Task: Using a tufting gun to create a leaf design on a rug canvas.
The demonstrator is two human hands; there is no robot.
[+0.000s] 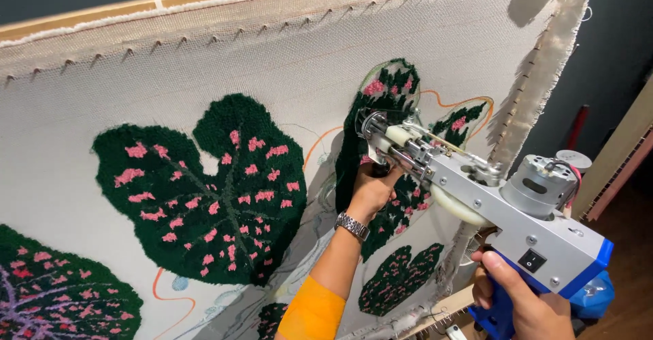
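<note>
A silver and blue tufting gun [503, 204] points at a stretched white cloth [272, 75] on a wooden frame. My right hand [527, 299] grips its blue rear handle. My left hand [373, 187], with a metal wristwatch and an orange sleeve, holds the gun's front grip close to the cloth. The gun's needle end [367, 124] touches a dark green leaf with pink spots [384, 109] that is partly tufted. Orange drawn outlines run beside it.
A large finished green leaf with pink flecks [211, 190] fills the cloth's middle, another lies at the bottom left [54, 292], and smaller ones sit lower [398, 275]. The frame's right edge [537, 75] has nails. A second frame [619, 163] stands at right.
</note>
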